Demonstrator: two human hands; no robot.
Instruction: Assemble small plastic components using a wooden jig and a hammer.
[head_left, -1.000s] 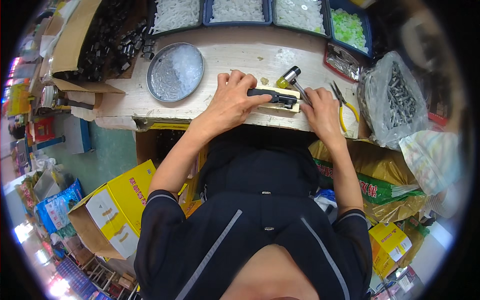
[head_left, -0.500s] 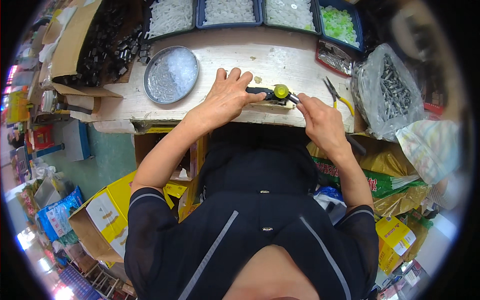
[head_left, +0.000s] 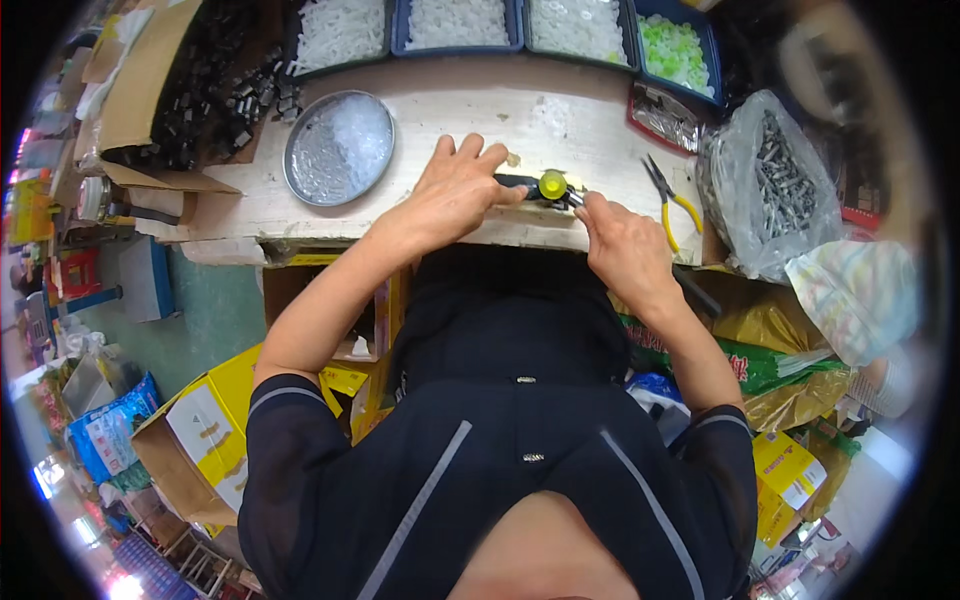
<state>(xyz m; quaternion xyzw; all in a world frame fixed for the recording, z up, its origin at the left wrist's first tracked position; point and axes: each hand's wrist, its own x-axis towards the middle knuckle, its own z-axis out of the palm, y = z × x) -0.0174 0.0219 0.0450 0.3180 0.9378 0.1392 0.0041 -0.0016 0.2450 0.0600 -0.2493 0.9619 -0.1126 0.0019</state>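
Observation:
At the bench's near edge, my left hand (head_left: 458, 192) holds a small black part (head_left: 514, 182) with its thumb and forefinger, while its other fingers spread over the bench top. Beside the thumb stands a round yellow-green knob or cap (head_left: 552, 184), above the black part's right end. My right hand (head_left: 628, 248) is closed in a pinch on a small shiny metal piece (head_left: 573, 198), which meets the black part from the right. Fingers hide much of both pieces, and I cannot tell whether they are joined.
Left of my hands sits a round metal tray (head_left: 340, 148) with clear and whitish small pieces. Yellow-handled pliers (head_left: 668, 205) lie to the right, beside a plastic bag (head_left: 775, 190) of metal parts. Bins (head_left: 458, 50) line the back. A cardboard box (head_left: 150, 85) holds black parts.
My right hand has moved a little left, bringing the metal piece closer to the black part. My left hand keeps its hold. The whole view has shifted slightly.

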